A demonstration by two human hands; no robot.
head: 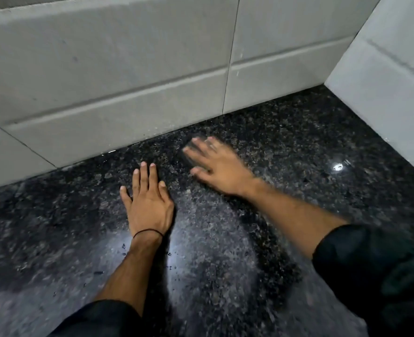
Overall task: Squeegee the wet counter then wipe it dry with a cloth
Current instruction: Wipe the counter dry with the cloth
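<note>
Across the whole lower frame, dark speckled polished granite counter (pixel 286 147), glossy, with water beads (pixel 128 249) near bottom centre and a pale smeared sheen mid-frame. Left of centre, left hand (pixel 147 200) pressed palm-down, fingers open and flat on stone, gripping nothing; thin black band (pixel 147 232) around wrist, dark sleeve (pixel 96 319) below. Right of centre, right hand (pixel 213 164), motion-blurred, fingers spread over a grey translucent blur, possibly a cloth; cannot tell. Along the upper frame, pale grey wall tiles (pixel 104 69). Far right, bright light reflection (pixel 337 167) on counter.
</note>
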